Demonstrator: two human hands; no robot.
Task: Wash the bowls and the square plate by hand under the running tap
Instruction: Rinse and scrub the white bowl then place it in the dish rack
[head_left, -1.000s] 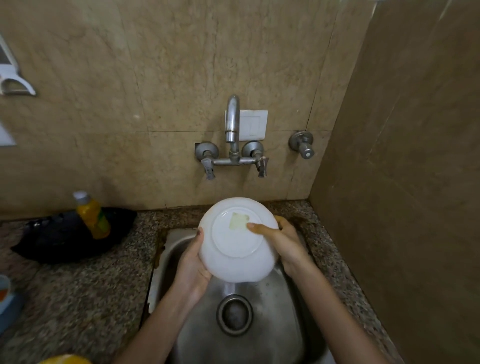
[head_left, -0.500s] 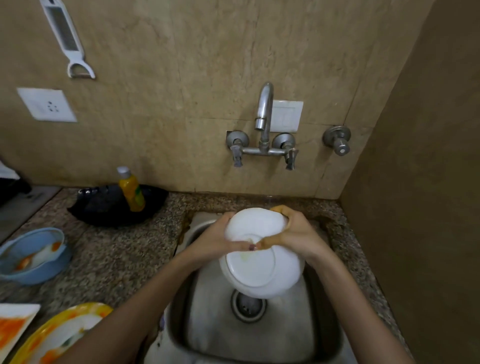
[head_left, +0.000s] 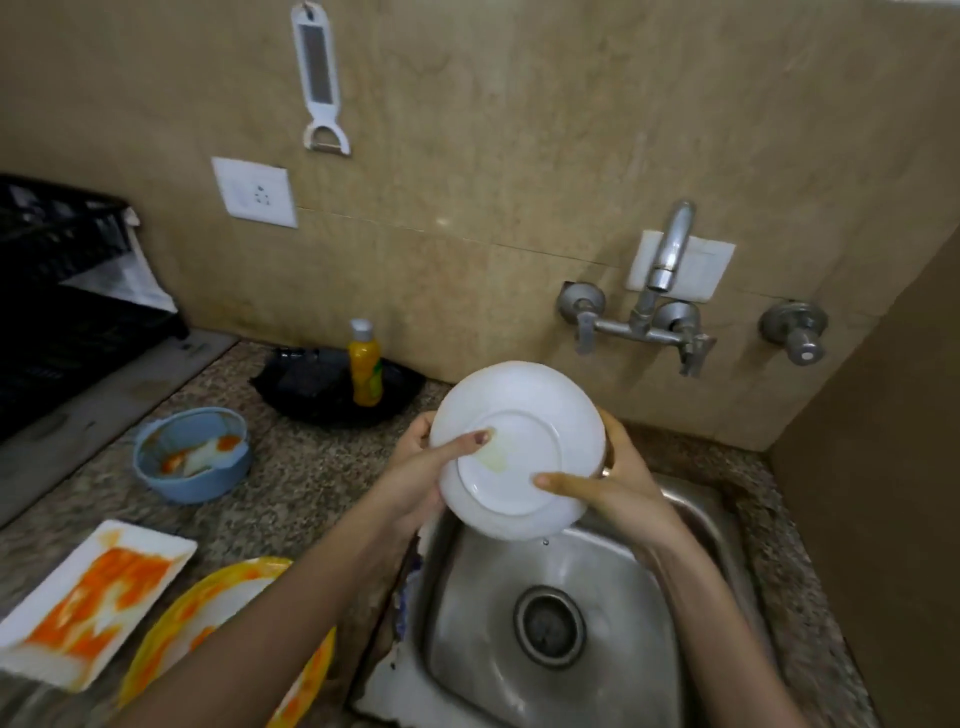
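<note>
I hold a white bowl (head_left: 524, 410) with its underside toward me, above the left rear corner of the steel sink (head_left: 613, 582). My left hand (head_left: 415, 467) grips its left rim, thumb laid across the base near a yellowish stain. My right hand (head_left: 618, 483) grips the right rim, thumb on the base. A drop falls from the bowl. The tap (head_left: 670, 260) on the wall stands to the right of the bowl; no stream is visible. On the counter lie a blue bowl (head_left: 192, 457) with orange residue, a white square plate (head_left: 88, 597) smeared orange, and a yellow-rimmed plate (head_left: 208, 618).
A yellow soap bottle (head_left: 364, 369) stands in a black dish (head_left: 332, 389) by the wall. A black rack (head_left: 62, 291) sits at far left. A wall socket (head_left: 254, 193) and a hanging peeler (head_left: 318, 78) are above the granite counter (head_left: 306, 493). A side wall (head_left: 872, 467) closes the right.
The view has swung left, bringing the blue bowl and dirty plates into sight. The white bowl has moved left, out from under the tap, and my thumbs have shifted apart on its base.
</note>
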